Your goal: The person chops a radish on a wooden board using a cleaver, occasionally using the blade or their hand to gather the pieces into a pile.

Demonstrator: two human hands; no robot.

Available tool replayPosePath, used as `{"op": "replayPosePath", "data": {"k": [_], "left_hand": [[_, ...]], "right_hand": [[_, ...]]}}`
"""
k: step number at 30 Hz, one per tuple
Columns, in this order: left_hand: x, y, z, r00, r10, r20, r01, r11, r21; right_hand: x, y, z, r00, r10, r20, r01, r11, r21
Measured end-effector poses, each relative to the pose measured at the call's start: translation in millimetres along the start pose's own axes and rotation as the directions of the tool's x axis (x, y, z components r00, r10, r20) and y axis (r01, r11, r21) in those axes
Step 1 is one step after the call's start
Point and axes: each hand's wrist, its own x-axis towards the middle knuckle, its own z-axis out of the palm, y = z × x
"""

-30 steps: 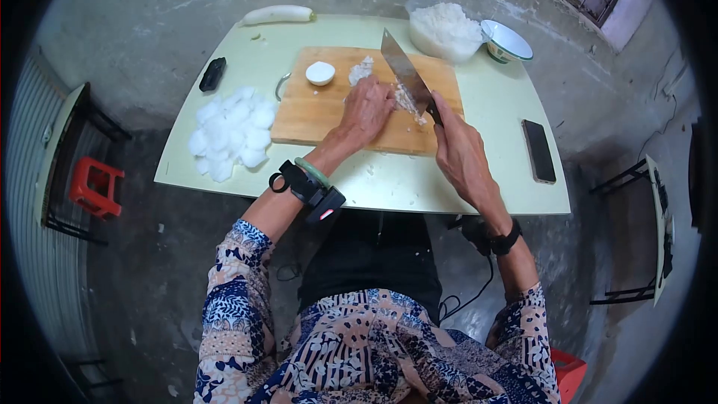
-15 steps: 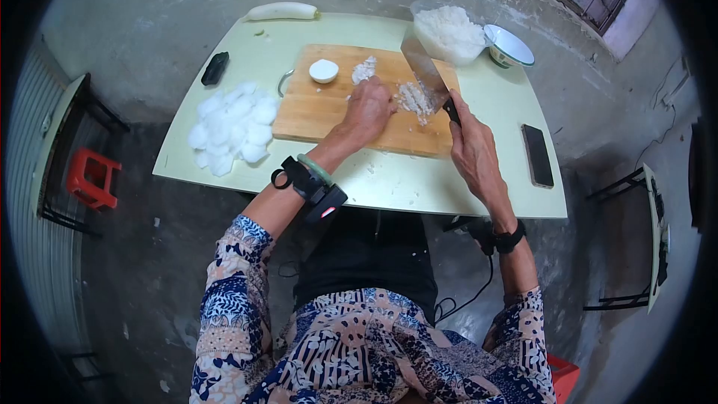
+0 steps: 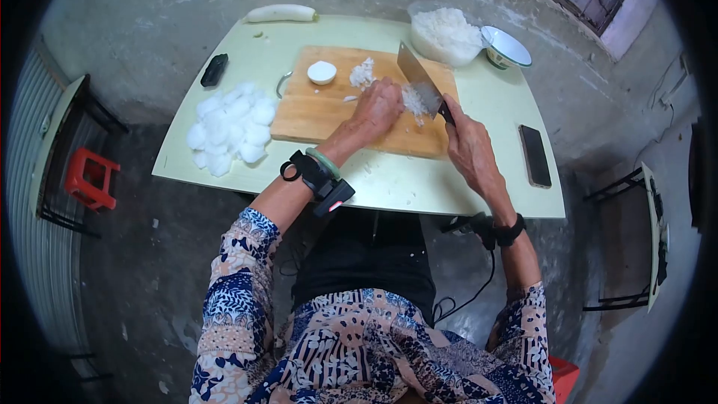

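- Our right hand (image 3: 473, 146) has its fingers wrapped around the handle of the cleaver (image 3: 420, 78), whose blade slants over the far right part of the wooden cutting board (image 3: 307, 116).
- Our left hand (image 3: 380, 107) is curled low over the board, just beside the chopped white bits (image 3: 413, 101); we cannot tell whether its fingers grip anything.
- A small white mound (image 3: 362, 73) lies beyond our left hand, and a rounded white piece (image 3: 321, 72) sits to its left, both on the board.
- On the desk (image 3: 336, 191), we see white slices (image 3: 233, 126) heaped left of the board, a white radish (image 3: 281, 13) at the far edge, and a phone (image 3: 535, 155) on the right.
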Motion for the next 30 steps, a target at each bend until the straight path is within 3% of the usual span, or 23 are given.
{"op": "replayPosePath", "data": {"k": [6, 9, 11, 15, 21, 23, 26, 30], "left_hand": [[1, 6, 8, 0.992, -0.033, -0.118, 0.032, 0.999, -0.005], [1, 1, 9, 0.995, -0.066, -0.079, 0.061, 0.996, -0.066], [2, -1, 10, 0.993, -0.071, -0.096, 0.066, 0.996, -0.057], [-2, 5, 6, 0.992, -0.055, -0.112, 0.049, 0.997, -0.056], [-2, 4, 8, 0.993, -0.064, -0.097, 0.057, 0.995, -0.076], [3, 3, 8, 0.994, -0.064, -0.087, 0.059, 0.997, -0.049], [-2, 4, 8, 0.994, -0.071, -0.085, 0.067, 0.997, -0.050], [-1, 4, 10, 0.992, -0.047, -0.115, 0.043, 0.998, -0.042]], "right_hand": [[-6, -8, 6, 0.996, -0.042, -0.075, 0.041, 0.999, -0.014], [-3, -10, -1, 1.000, -0.005, 0.027, 0.005, 1.000, -0.006], [-5, -11, 2, 0.994, -0.061, -0.089, 0.063, 0.998, 0.022], [-4, -3, 13, 0.996, -0.087, -0.013, 0.087, 0.996, -0.030], [-5, -8, 13, 0.979, -0.141, -0.146, 0.153, 0.986, 0.073], [-3, -4, 14, 0.997, -0.076, -0.019, 0.076, 0.997, -0.019], [-4, -17, 7, 0.990, -0.085, -0.110, 0.089, 0.996, 0.026], [-3, -6, 16, 0.993, -0.091, -0.076, 0.092, 0.996, 0.009]]}}
